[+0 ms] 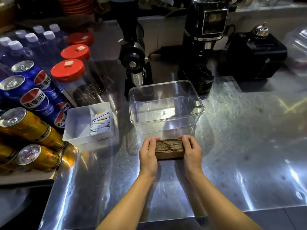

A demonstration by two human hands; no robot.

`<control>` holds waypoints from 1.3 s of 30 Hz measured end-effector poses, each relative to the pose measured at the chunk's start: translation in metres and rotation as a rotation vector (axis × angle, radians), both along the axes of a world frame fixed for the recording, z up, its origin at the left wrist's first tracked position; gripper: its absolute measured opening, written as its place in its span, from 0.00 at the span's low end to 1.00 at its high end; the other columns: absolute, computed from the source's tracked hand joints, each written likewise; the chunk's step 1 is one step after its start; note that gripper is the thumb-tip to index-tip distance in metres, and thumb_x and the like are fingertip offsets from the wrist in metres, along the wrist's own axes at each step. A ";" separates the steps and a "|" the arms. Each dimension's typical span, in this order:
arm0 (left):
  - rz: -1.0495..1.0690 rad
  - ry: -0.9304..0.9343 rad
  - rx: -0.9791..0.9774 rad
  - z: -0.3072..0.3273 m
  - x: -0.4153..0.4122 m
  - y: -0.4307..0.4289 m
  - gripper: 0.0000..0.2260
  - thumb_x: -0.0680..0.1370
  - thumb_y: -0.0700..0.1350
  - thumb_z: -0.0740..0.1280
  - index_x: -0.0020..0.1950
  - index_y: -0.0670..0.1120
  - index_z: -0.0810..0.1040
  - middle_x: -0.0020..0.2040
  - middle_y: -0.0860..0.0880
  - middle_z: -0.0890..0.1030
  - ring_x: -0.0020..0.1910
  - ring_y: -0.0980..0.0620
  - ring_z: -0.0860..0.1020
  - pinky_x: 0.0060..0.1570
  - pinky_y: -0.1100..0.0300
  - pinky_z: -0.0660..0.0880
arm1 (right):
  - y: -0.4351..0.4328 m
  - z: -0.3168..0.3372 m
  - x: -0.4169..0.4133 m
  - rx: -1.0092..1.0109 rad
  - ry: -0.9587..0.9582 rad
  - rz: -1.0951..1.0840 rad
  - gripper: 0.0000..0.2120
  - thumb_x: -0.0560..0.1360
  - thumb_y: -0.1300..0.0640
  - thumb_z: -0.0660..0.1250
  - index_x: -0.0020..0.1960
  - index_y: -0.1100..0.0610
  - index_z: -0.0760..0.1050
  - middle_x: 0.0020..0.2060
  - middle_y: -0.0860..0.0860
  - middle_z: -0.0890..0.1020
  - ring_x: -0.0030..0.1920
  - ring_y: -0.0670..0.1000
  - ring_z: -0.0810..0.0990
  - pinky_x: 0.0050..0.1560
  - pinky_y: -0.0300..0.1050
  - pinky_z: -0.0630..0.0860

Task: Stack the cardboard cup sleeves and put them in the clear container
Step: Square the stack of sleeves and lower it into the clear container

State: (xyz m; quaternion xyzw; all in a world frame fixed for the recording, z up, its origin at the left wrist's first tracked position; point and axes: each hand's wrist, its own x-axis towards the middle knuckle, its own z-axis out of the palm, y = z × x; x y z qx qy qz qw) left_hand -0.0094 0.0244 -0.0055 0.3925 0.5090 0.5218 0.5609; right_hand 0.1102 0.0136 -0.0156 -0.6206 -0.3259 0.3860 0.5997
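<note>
A brown stack of flattened cardboard cup sleeves (169,148) stands on edge on the steel counter, just in front of the clear container (166,125). My left hand (148,155) presses the stack's left end and my right hand (191,151) presses its right end, so both hands hold it between them. The clear container is a rectangular plastic box with nothing inside, standing directly behind the stack.
A white tray (74,128) with sachets sits left of the container. Blue and gold drink cans (29,103), red-lidded jars (68,70) and water bottles fill the left side. Two black grinders (136,57) and a black box machine (254,53) stand behind.
</note>
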 end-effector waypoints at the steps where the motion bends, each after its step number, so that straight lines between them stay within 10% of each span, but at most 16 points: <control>1: -0.016 0.000 -0.013 -0.001 0.001 0.001 0.09 0.79 0.48 0.59 0.45 0.53 0.80 0.45 0.54 0.81 0.47 0.55 0.78 0.50 0.58 0.74 | -0.001 -0.003 0.000 -0.010 -0.009 0.001 0.10 0.77 0.53 0.60 0.39 0.48 0.77 0.35 0.47 0.78 0.39 0.46 0.75 0.42 0.41 0.71; 9: -0.137 -0.020 -0.031 0.000 -0.008 0.001 0.08 0.77 0.48 0.62 0.52 0.52 0.79 0.55 0.49 0.81 0.57 0.50 0.77 0.56 0.57 0.74 | -0.003 -0.013 -0.001 -0.017 -0.019 -0.031 0.12 0.76 0.50 0.59 0.36 0.49 0.74 0.33 0.46 0.76 0.32 0.36 0.73 0.34 0.27 0.69; 13: -0.367 0.005 -0.055 -0.006 -0.031 -0.004 0.30 0.64 0.50 0.75 0.65 0.54 0.71 0.66 0.48 0.72 0.64 0.46 0.73 0.63 0.44 0.71 | -0.003 -0.014 0.000 -0.021 -0.043 -0.017 0.13 0.76 0.47 0.57 0.35 0.49 0.73 0.31 0.46 0.75 0.31 0.38 0.72 0.33 0.30 0.69; 15: -0.440 0.182 0.039 -0.011 -0.044 -0.004 0.34 0.62 0.51 0.76 0.65 0.59 0.68 0.63 0.51 0.74 0.61 0.53 0.75 0.61 0.56 0.73 | -0.003 -0.013 0.001 -0.020 -0.047 -0.008 0.13 0.76 0.47 0.57 0.34 0.49 0.72 0.31 0.46 0.75 0.31 0.38 0.72 0.32 0.30 0.68; 24: -0.384 0.302 0.081 -0.019 -0.047 -0.003 0.20 0.69 0.42 0.70 0.58 0.57 0.74 0.52 0.54 0.82 0.55 0.51 0.79 0.59 0.54 0.74 | -0.012 0.003 0.011 -0.035 0.054 0.214 0.11 0.74 0.50 0.64 0.51 0.56 0.74 0.43 0.51 0.79 0.43 0.47 0.77 0.45 0.38 0.73; 28: -0.390 0.319 0.080 -0.016 -0.046 -0.002 0.20 0.71 0.37 0.69 0.57 0.57 0.74 0.51 0.56 0.82 0.54 0.55 0.79 0.56 0.64 0.73 | -0.029 0.001 0.037 -0.053 0.044 0.420 0.29 0.66 0.54 0.72 0.65 0.50 0.67 0.55 0.45 0.78 0.54 0.40 0.79 0.50 0.31 0.75; 36: -0.343 0.289 0.068 -0.004 -0.043 -0.005 0.20 0.71 0.30 0.68 0.56 0.50 0.75 0.51 0.49 0.81 0.50 0.58 0.79 0.52 0.66 0.75 | -0.037 -0.005 0.041 -0.026 -0.109 0.341 0.23 0.70 0.70 0.67 0.57 0.47 0.74 0.51 0.52 0.82 0.52 0.48 0.81 0.55 0.43 0.77; 39: -0.310 0.311 0.083 0.005 -0.042 -0.006 0.20 0.70 0.32 0.70 0.53 0.54 0.75 0.48 0.51 0.81 0.42 0.62 0.79 0.40 0.69 0.76 | -0.037 0.002 0.039 -0.018 -0.143 0.273 0.23 0.70 0.69 0.68 0.52 0.41 0.75 0.45 0.43 0.84 0.49 0.44 0.81 0.50 0.33 0.76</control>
